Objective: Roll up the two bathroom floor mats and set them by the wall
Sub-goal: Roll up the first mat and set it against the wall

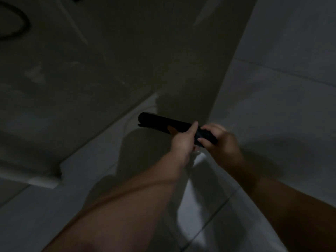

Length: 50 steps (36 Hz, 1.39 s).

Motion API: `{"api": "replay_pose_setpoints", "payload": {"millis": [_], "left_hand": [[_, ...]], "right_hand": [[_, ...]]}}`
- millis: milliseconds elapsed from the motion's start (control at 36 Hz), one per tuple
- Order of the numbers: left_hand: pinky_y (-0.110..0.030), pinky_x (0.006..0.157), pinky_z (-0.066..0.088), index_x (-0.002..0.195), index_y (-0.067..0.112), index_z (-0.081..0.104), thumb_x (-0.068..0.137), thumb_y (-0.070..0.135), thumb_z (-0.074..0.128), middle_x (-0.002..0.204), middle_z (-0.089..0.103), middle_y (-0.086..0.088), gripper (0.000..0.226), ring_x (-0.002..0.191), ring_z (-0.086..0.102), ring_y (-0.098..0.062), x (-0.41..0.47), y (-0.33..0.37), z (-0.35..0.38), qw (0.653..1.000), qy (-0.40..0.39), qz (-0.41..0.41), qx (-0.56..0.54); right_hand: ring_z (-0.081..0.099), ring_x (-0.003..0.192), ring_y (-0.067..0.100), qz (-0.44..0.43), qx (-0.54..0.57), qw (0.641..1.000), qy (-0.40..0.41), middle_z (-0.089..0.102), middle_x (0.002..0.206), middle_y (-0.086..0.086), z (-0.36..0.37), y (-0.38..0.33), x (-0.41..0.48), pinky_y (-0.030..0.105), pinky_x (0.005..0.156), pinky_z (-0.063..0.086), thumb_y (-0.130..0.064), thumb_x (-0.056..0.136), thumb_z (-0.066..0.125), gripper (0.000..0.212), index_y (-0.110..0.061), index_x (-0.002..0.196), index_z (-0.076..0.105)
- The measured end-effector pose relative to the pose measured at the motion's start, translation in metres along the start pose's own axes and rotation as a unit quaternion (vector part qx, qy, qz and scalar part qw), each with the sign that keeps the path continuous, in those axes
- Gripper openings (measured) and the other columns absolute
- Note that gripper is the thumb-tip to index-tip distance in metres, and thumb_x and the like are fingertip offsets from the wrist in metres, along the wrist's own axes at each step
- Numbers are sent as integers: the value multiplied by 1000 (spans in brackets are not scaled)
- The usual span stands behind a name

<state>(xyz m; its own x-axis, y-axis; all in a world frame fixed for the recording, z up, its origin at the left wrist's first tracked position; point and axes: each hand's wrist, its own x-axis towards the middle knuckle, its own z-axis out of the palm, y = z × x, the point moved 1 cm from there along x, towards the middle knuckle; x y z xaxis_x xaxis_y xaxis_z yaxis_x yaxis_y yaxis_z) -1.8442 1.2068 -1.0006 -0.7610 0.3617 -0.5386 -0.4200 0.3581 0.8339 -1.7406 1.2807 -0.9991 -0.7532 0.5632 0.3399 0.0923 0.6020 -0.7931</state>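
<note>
a: item one?
b: rolled mat (163,122), black, wound into a tight tube, held off the floor and lying aslant, its far end up and to the left, its near end inside the hands. a loose flap edge shows at the far end.

a: left hand (183,140)?
b: on the mat past its middle, toward the near end. fingers curled shut around the roll from the near side, thumb laid along the top. a fingertip shows under the roll on the far side.

a: right hand (221,142)?
b: at the mat's near end, just beside the left hand, almost touching it. fingers bent closed over the end of the roll, fingertips pressing on its dark surface. the end itself is mostly covered, so how far they wrap round i cannot tell.

a: surroundings, taken from the mat?
b: behind the mat, a dull brownish wall panel (127,51) running up and away. below and to the right of the mat, pale floor tiles (272,106) with thin grout lines. below the mat, the hands' shadow on the tiles. far up and left of the mat, a dark looped hose or cable (21,24), too dim to name surely.

a: second mat?
b: not seen here. the frame is dark and slightly blurred.
</note>
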Motion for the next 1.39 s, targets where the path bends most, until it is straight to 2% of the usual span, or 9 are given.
{"api": "replay_pose_setpoints", "payload": {"millis": [56,167,333,472,639,1028,1139,1250,1389], "left_hand": [[-41,72,57,80,9,64,76,42,72,92,68,-15,34,77,67,-27,13,-6,10,1000,-4,-3,-18],[-30,71,54,114,0,57,77,32,73,104,68,-15,51,89,66,-25,35,-19,24,999,27,35,-18],[-21,73,54,124,6,48,77,12,74,112,64,-12,54,93,63,-22,43,-36,41,991,23,131,3],[-38,97,45,141,5,31,72,26,79,130,55,-16,87,116,55,-28,61,-38,40,984,35,110,138],[-35,100,39,140,3,33,81,35,70,137,49,-17,77,124,47,-29,79,-45,34,958,26,114,263],[-26,96,39,138,0,38,88,11,61,133,52,-17,56,118,52,-27,77,-50,40,980,49,123,150],[-33,98,40,125,-9,48,90,5,55,125,56,-25,39,115,54,-34,74,-53,46,972,49,129,189],[-36,88,44,112,-7,59,90,10,56,112,63,-24,28,106,59,-35,74,-65,39,950,52,142,273],[-42,88,49,107,-4,62,86,9,59,106,66,-23,24,100,62,-35,68,-73,31,958,75,156,227]], "right_hand": [[58,92,24,-16,-19,999,-24,62,103,17,0,11,3,13,82,35,-5,75,73,30,-1,104,65],[55,104,26,-8,-14,997,-74,57,118,21,-5,33,-1,23,92,36,-11,79,64,39,-1,116,60],[42,126,36,65,-122,980,-144,40,143,17,-6,63,-25,27,96,30,6,81,57,58,-11,136,46],[28,136,30,54,-254,937,-234,16,154,12,2,70,-21,36,106,30,-15,95,42,55,-19,146,23],[3,144,24,50,-359,875,-322,-5,157,9,5,81,-34,34,114,17,-16,98,28,57,-18,148,-1],[26,139,25,64,-218,935,-271,22,154,11,2,85,-35,26,110,21,-10,96,41,48,-9,143,30],[50,113,54,-7,-290,932,-218,52,128,30,9,83,-39,55,85,50,9,70,67,39,7,109,64],[-9,143,29,33,-342,880,-327,-5,158,4,15,90,-51,43,114,18,-16,92,41,47,-9,138,41],[-12,143,23,43,-333,884,-326,-9,158,-2,12,94,-49,41,114,18,-16,91,39,51,-12,142,35]]}}
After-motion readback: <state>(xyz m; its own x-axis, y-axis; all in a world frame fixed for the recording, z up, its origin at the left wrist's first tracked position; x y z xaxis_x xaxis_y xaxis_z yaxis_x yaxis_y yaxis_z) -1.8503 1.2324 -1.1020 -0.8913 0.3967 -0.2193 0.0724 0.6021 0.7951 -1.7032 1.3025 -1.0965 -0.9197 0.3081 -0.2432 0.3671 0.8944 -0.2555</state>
